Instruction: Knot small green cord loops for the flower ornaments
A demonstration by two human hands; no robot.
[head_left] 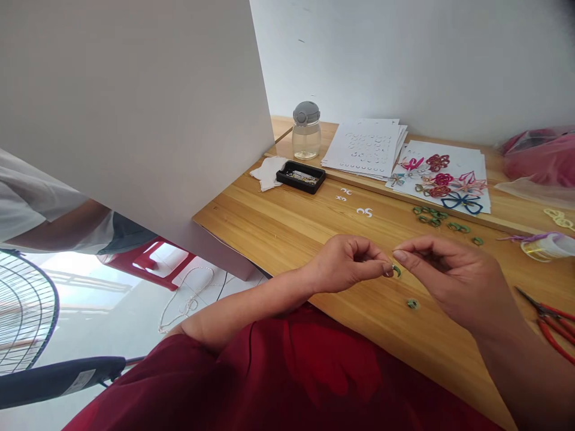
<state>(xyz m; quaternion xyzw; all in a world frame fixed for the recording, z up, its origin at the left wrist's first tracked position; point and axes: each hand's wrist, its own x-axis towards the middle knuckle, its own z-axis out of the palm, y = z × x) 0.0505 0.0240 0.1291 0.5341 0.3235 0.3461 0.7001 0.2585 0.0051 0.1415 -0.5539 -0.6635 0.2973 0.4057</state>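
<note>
Over the front of the wooden table, my left hand [348, 263] pinches a small green crescent-shaped piece [397, 270] between thumb and fingertips. Close beside it, my right hand [449, 272] has thumb and forefinger pressed together just above the piece; whatever lies between them is too fine to make out. A coiled green piece [412, 304] lies on the wood below the hands. Several more green curved pieces [429, 215] are grouped farther back, with a single green ring [477, 241] to their right.
Red-handled pliers [554, 323] lie at right, near a spool [548, 246]. White paper crescents [365, 211], a black tray [300, 177] and a bottle [306, 134] stand farther back. Colourful flower ornaments [442, 179] rest on paper sheets. A partition [179, 108] borders the left side.
</note>
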